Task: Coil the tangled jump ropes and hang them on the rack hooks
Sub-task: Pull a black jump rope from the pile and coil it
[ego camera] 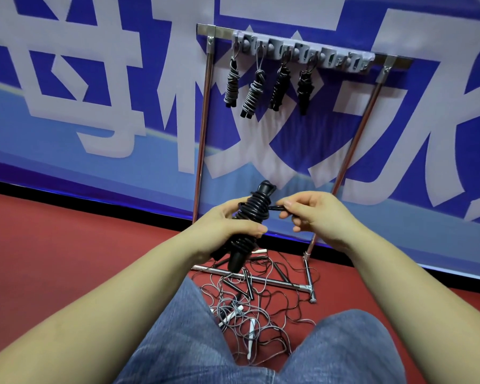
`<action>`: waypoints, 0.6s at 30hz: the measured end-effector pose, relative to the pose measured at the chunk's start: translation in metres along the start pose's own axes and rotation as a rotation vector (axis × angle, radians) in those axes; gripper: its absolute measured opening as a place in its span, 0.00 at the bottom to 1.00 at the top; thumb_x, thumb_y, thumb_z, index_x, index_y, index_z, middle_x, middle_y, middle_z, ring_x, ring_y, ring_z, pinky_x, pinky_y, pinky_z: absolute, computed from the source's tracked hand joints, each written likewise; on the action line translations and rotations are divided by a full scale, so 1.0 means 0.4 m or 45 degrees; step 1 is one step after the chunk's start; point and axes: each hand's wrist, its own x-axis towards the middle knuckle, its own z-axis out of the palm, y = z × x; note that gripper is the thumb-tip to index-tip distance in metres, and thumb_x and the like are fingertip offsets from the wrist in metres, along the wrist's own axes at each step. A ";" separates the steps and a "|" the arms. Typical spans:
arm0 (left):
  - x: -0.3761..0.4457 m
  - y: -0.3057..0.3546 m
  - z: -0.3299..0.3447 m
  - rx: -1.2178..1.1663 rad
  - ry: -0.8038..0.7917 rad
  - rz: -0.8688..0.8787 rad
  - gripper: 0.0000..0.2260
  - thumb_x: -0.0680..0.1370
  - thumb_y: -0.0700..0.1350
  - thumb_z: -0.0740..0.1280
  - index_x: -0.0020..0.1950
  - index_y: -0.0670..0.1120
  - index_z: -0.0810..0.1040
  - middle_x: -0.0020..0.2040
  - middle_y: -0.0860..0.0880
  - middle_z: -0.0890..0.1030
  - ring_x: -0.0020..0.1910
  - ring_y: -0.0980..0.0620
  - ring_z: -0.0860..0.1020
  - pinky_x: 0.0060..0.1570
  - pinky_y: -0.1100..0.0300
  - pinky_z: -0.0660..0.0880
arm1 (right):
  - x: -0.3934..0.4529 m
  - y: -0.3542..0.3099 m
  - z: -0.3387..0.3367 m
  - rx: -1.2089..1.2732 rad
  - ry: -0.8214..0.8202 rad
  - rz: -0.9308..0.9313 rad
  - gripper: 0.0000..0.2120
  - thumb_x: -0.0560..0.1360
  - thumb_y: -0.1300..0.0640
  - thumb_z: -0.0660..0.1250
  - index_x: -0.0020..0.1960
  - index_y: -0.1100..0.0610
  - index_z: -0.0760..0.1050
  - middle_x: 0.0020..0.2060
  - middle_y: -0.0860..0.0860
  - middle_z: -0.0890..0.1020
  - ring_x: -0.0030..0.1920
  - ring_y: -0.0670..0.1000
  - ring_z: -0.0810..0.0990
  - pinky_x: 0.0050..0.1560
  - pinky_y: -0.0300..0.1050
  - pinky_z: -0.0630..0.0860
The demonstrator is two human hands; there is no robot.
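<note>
Head cam: left hand (233, 225) grips the coiled black rope (251, 217), long axis tilted upward toward the rack hooks (341, 60); right hand (308, 210) pinches its loose loop (275, 207), so it's nearer.

Layout at rack

Four coiled ropes (269, 84) hung side by side on the left hooks of the rack (302, 52). Tangled ropes (250, 309) lay on the floor (67, 245) across the rack's base bar, banner (94, 92) behind
</note>
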 end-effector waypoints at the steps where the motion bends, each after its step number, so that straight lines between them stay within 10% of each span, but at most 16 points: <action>1: 0.001 0.000 -0.002 -0.010 0.010 0.001 0.15 0.73 0.30 0.67 0.55 0.46 0.78 0.36 0.47 0.79 0.31 0.52 0.80 0.31 0.62 0.76 | -0.001 -0.005 0.003 -0.035 0.037 -0.027 0.05 0.77 0.63 0.65 0.47 0.62 0.79 0.32 0.51 0.81 0.26 0.43 0.69 0.30 0.34 0.74; 12: 0.022 -0.021 -0.006 -0.045 0.139 -0.083 0.09 0.73 0.43 0.67 0.53 0.43 0.77 0.40 0.45 0.78 0.37 0.46 0.78 0.40 0.59 0.76 | -0.045 -0.044 0.050 -0.527 0.265 -0.339 0.02 0.72 0.57 0.72 0.41 0.53 0.79 0.29 0.50 0.81 0.26 0.45 0.77 0.32 0.30 0.71; 18: 0.015 -0.017 -0.009 -0.137 0.081 -0.177 0.10 0.80 0.40 0.57 0.58 0.44 0.74 0.43 0.40 0.80 0.38 0.42 0.79 0.35 0.59 0.76 | -0.053 -0.050 0.061 -0.630 0.223 -0.380 0.04 0.72 0.57 0.72 0.40 0.50 0.80 0.35 0.50 0.83 0.36 0.50 0.82 0.42 0.44 0.77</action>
